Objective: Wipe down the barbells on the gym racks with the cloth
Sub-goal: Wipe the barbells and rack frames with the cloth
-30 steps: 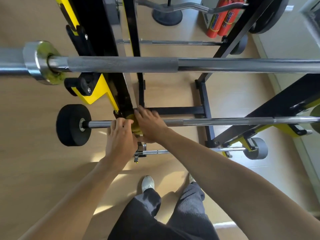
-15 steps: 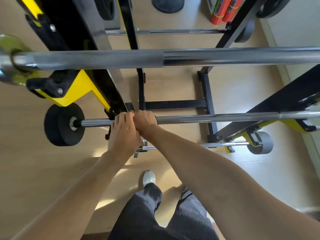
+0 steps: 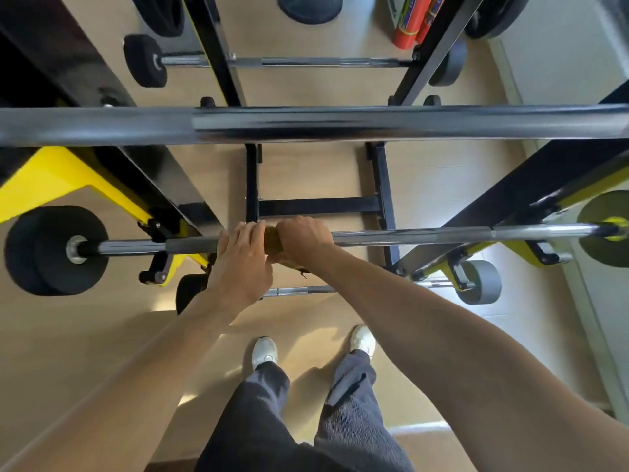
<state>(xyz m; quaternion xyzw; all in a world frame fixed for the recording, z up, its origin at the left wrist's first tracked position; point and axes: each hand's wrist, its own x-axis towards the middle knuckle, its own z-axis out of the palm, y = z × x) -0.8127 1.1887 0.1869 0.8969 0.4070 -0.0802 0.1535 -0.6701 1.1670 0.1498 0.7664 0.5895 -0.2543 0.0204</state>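
Observation:
A steel barbell [image 3: 408,237] with black plates lies across the yellow-and-black rack at waist height. A yellowish cloth [image 3: 273,240] is wrapped round its shaft, mostly hidden by my hands. My right hand [image 3: 303,238] grips the bar over the cloth. My left hand [image 3: 242,257] is curled over the bar right beside it, touching the cloth's left edge. A thicker barbell [image 3: 340,124] crosses the view above, close to the camera. Two more barbells sit on the rack: one far back [image 3: 306,61], one low behind my hands [image 3: 299,290].
The rack's black uprights [image 3: 218,49] and yellow hooks [image 3: 51,178] flank the bars. A black plate [image 3: 51,250] ends the bar at left, an olive one [image 3: 609,229] at right. Red cylinders [image 3: 408,22] stand at the back. My feet [image 3: 264,350] are on the wooden floor.
Both hands and the cloth have slid rightward along the bar from beside the left upright. The camera has dropped closer, so the upper barbell looms larger.

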